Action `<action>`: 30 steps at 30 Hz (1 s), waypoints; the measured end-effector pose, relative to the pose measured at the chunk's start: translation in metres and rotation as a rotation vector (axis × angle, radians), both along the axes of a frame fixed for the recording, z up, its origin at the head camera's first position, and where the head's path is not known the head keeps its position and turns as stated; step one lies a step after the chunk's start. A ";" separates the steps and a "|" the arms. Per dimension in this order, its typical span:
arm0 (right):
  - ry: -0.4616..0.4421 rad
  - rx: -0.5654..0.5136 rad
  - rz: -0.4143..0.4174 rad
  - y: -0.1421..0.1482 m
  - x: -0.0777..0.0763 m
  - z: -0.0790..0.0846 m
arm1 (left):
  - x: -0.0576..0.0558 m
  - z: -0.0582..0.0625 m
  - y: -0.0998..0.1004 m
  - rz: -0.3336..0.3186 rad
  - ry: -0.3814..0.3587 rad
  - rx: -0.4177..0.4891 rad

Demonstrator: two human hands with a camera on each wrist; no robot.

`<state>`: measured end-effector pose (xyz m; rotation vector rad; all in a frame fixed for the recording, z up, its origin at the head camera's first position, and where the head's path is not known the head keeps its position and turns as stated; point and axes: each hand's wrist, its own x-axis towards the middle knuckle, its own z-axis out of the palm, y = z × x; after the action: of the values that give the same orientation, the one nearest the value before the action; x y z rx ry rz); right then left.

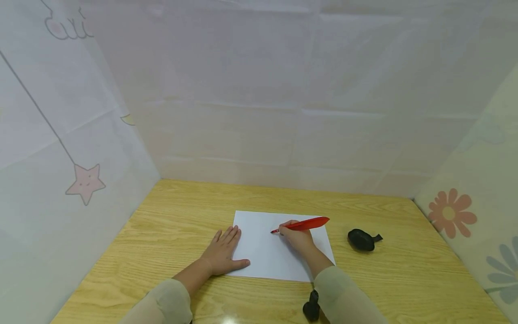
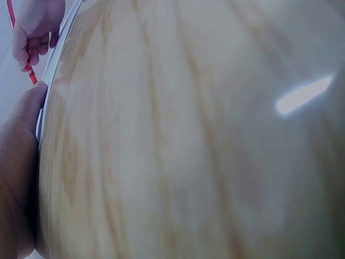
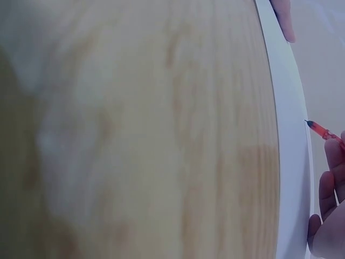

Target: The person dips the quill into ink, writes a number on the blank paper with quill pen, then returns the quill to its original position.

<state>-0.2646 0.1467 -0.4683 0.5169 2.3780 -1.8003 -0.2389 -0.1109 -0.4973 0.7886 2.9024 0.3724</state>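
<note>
A white sheet of paper (image 1: 263, 256) lies on the wooden table, with no marks that I can make out. My right hand (image 1: 298, 238) pinches a red feather quill pen (image 1: 309, 223) over the middle of the sheet. Its dark tip points left; in the right wrist view the pen tip (image 3: 310, 124) is close to the paper, and I cannot tell whether it touches. Flat on the sheet's left edge rests my left hand (image 1: 221, 254), fingers straight and thumb spread onto the paper. The left wrist view shows that thumb (image 2: 27, 110) along the edge.
To the right of the paper sits a black rounded object (image 1: 361, 240) with a short flat neck. A smaller black object (image 1: 311, 308) lies near the front, beside the right sleeve (image 1: 344, 292). Pale printed cloth (image 1: 259, 135) walls the table (image 1: 182, 211) at the back and sides.
</note>
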 end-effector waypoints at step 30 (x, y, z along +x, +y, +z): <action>0.022 0.041 0.090 0.009 0.001 -0.006 | -0.001 0.001 0.001 -0.001 -0.005 -0.007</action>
<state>-0.2634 0.1562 -0.4745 0.3897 2.4153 -1.7323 -0.2396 -0.1096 -0.4961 0.7862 2.8972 0.3629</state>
